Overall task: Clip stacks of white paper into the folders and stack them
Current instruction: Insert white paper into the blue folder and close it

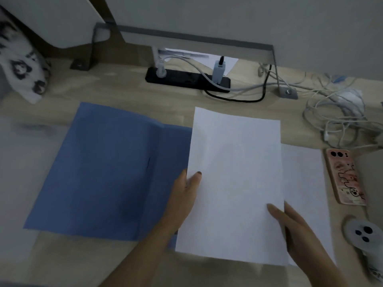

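An open blue folder (103,170) lies flat on the wooden desk, its right flap partly covered. I hold a white paper stack (234,183) over that right side. My left hand (186,195) grips the stack's left edge, thumb on top. My right hand (298,230) grips the lower right edge, thumb on top and fingers beneath. More white paper (304,183) lies on the desk under and to the right of the held stack. No clip is visible.
A phone in a pink case (345,177) and a grey controller (362,233) lie at the right. A black power strip (186,78) and tangled white cables (335,112) sit at the back. A patterned cloth (22,65) lies far left.
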`<control>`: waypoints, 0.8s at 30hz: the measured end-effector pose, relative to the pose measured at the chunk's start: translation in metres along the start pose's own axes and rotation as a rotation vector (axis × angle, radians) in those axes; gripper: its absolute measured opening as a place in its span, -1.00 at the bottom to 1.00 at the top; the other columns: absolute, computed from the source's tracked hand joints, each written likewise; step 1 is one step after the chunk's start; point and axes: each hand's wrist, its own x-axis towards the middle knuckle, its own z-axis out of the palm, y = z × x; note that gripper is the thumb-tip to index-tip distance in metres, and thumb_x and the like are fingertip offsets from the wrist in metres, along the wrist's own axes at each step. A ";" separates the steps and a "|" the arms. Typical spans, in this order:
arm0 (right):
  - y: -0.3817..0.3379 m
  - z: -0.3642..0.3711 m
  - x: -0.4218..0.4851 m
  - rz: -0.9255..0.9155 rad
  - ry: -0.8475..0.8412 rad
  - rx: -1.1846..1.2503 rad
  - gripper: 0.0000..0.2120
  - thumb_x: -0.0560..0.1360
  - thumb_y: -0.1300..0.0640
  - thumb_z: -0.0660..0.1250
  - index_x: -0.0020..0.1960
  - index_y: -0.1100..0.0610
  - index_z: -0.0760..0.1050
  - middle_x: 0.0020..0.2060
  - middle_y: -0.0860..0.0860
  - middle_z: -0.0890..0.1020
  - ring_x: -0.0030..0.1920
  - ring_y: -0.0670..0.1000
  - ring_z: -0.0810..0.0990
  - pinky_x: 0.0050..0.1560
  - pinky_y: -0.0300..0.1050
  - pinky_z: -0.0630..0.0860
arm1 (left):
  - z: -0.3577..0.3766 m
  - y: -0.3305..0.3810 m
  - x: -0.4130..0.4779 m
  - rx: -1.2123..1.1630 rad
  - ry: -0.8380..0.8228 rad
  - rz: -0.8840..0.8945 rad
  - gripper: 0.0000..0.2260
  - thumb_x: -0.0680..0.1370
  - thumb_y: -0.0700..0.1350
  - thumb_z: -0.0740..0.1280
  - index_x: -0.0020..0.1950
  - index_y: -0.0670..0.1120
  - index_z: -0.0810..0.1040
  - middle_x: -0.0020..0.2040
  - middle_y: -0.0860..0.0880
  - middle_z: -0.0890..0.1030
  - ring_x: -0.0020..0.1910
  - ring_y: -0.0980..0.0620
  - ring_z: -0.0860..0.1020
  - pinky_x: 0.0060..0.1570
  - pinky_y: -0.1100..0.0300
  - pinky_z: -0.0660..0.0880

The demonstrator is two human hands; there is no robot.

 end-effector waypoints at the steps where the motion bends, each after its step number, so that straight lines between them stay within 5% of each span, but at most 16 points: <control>1: 0.006 0.012 0.001 -0.001 -0.006 0.003 -0.75 0.51 0.14 0.24 0.16 0.03 0.53 0.01 -0.05 0.69 -0.02 -0.04 0.67 -0.05 -0.09 0.51 | -0.010 -0.006 0.003 0.019 0.001 -0.039 -0.71 0.60 -0.07 0.17 0.32 -0.02 0.38 0.28 0.14 0.47 0.26 0.28 0.42 0.33 0.37 0.29; 3: 0.021 0.036 0.006 -0.022 0.018 -0.019 -0.75 0.52 0.17 0.23 0.17 0.04 0.52 0.01 -0.03 0.69 -0.01 -0.01 0.67 -0.10 -0.13 0.56 | -0.029 -0.017 0.008 0.065 -0.010 -0.124 -0.67 0.61 -0.02 0.11 0.33 -0.10 0.37 0.29 0.02 0.48 0.27 0.10 0.44 0.35 0.13 0.34; 5: 0.032 0.056 0.011 -0.028 0.059 -0.019 -0.73 0.53 0.18 0.23 0.21 0.06 0.50 0.03 0.04 0.68 0.01 0.10 0.65 -0.08 -0.04 0.59 | -0.047 -0.025 0.012 0.083 0.003 -0.141 -0.82 0.62 -0.05 0.08 0.10 -0.06 0.43 -0.04 0.02 0.53 -0.08 0.15 0.49 -0.02 0.41 0.43; 7: 0.039 0.069 0.017 -0.024 0.092 -0.020 -0.74 0.53 0.18 0.23 0.20 0.06 0.51 0.05 0.05 0.66 0.04 0.13 0.63 0.02 0.06 0.56 | -0.065 -0.027 0.014 0.145 0.055 -0.099 -0.91 0.62 -0.09 0.09 -0.01 0.00 0.37 -0.25 0.04 0.43 -0.31 0.14 0.39 -0.31 0.42 0.36; 13: 0.052 0.095 0.032 -0.046 0.140 -0.092 -0.76 0.54 0.10 0.23 0.19 0.01 0.47 0.06 -0.01 0.62 0.04 0.08 0.60 0.02 0.00 0.53 | -0.137 -0.050 0.006 0.223 0.188 0.010 -0.85 0.58 -0.17 0.19 0.08 0.06 0.41 0.00 0.13 0.52 0.04 0.11 0.51 0.07 0.17 0.46; 17: 0.053 0.097 0.035 -0.077 0.171 -0.143 -0.80 0.53 0.10 0.24 0.15 -0.01 0.49 0.05 -0.01 0.62 0.04 0.05 0.59 0.07 0.00 0.51 | -0.166 -0.066 -0.012 0.259 0.147 -0.011 -0.79 0.58 -0.18 0.20 -0.03 0.18 0.43 -0.03 0.16 0.57 0.00 0.20 0.54 0.03 0.19 0.49; 24: 0.060 0.100 0.030 -0.108 0.175 -0.142 -0.76 0.53 0.14 0.24 0.19 0.01 0.47 0.07 -0.03 0.61 0.04 0.02 0.59 0.03 -0.06 0.51 | -0.183 -0.076 -0.044 0.258 -0.037 -0.174 -0.74 0.58 -0.11 0.21 -0.25 -0.05 0.60 -0.33 0.05 0.68 -0.34 0.21 0.61 -0.29 0.45 0.44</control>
